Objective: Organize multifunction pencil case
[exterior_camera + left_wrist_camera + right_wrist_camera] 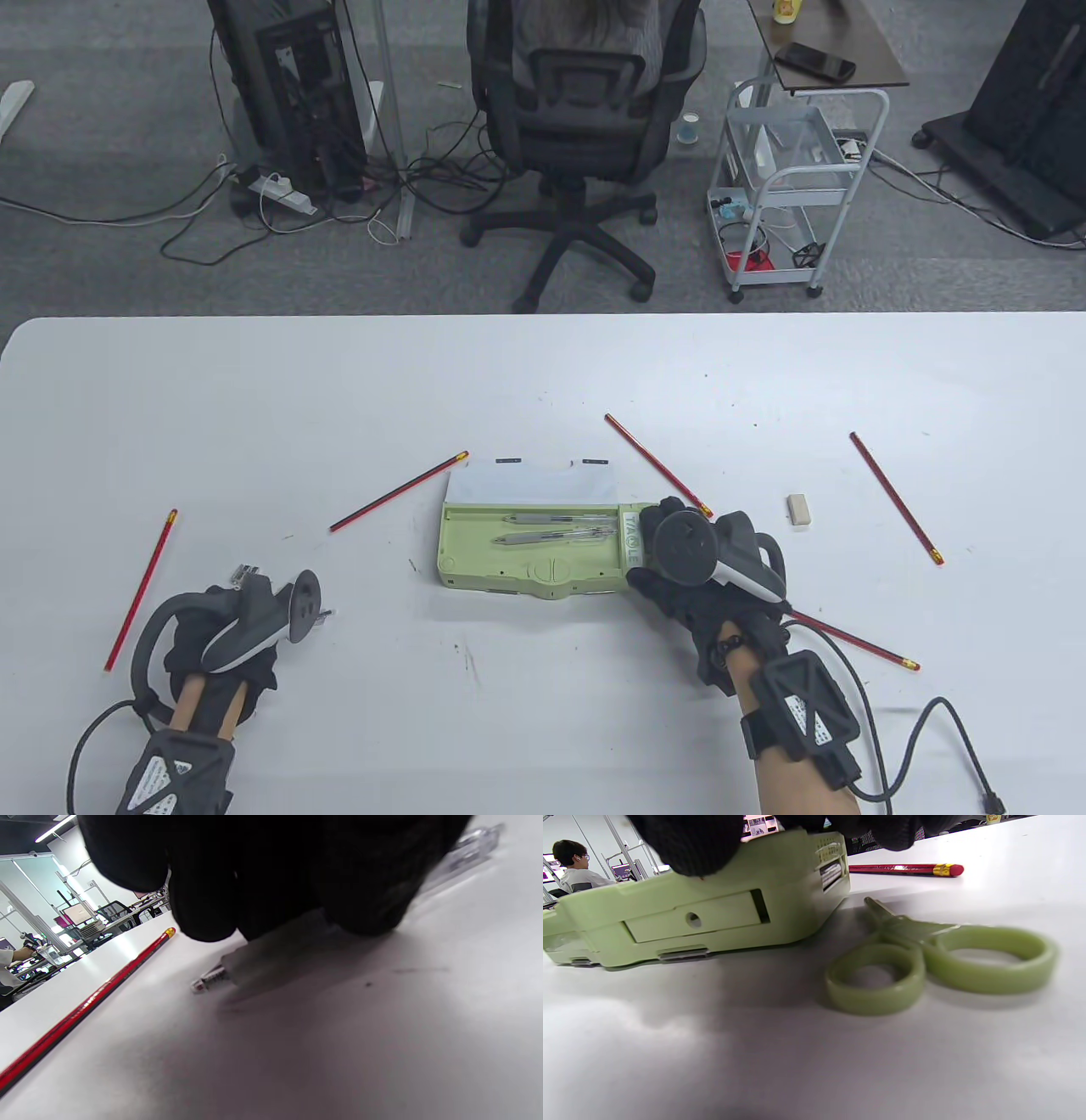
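Green plastic marks the pencil case (pixel 530 548), which lies open near the middle of the white counter (pixel 339 382), its pale lid (pixel 530 484) folded back on the far side. Two clear pens (pixel 551 528) lie lengthwise in its tray. The right hand (pixel 687 569) rests at the case's right end; in the right wrist view its gloved fingers (pixel 691 844) curl over the top edge of the case there, gripping it. Green-handled scissors (pixel 937 955) lie on the counter just beside that end, under the right hand, closed and flat. A red pencil (pixel 657 465) runs from behind the case toward the right hand, and another red pencil (pixel 857 643) pokes out from beneath the right wrist, eraser end pointing right.

Well apart from the case, near the counter's left front, the left hand (pixel 233 624) sits with its fingers (pixel 275 874) bunched down over a clear pen (pixel 212 978); the left wrist view shows the pen's tip poking out below the fingertips and its clip end beyond them, so the hand pinches it against the counter. A red pencil (pixel 140 590) lies just to the left of this hand. One more red pencil (pixel 399 492) lies between the left hand and the case, and a further one (pixel 897 498) lies far right, with a white eraser (pixel 799 509) between it and the right hand.
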The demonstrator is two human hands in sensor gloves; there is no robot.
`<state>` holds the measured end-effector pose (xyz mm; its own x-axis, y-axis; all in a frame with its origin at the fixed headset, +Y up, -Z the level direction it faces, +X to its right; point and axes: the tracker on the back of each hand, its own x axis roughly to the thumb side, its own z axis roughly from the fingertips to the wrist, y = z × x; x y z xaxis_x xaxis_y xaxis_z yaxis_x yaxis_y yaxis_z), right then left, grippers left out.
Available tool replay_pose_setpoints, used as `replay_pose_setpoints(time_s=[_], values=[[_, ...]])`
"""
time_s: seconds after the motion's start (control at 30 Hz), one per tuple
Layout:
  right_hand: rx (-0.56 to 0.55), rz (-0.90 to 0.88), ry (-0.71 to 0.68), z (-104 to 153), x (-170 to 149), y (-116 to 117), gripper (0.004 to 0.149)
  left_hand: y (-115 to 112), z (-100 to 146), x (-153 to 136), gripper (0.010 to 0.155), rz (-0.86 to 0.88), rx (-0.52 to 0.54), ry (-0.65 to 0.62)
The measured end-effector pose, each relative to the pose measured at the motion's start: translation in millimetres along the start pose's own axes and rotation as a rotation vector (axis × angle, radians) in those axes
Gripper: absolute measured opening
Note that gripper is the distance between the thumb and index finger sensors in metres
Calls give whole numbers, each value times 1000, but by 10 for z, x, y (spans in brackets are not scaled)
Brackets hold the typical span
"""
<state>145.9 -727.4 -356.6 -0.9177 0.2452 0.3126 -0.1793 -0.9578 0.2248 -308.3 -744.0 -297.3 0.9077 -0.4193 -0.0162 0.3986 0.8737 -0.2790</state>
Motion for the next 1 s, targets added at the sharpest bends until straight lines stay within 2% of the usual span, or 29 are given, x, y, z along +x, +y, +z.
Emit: replay_pose_setpoints(time_s=[0.47,0.6,0.8,1.0], values=[[1,0,0,0,3,2,80,5,0,-12,47,-1,36,-17],[1,1,0,0,3,1,80,42,23,-27,47,48,61,-18],[2,5,1,1,6,2,80,302,82,-24,47,147,130,-31],[2,4,0,1,6,4,80,619,95,134,48,247,193,-73]])
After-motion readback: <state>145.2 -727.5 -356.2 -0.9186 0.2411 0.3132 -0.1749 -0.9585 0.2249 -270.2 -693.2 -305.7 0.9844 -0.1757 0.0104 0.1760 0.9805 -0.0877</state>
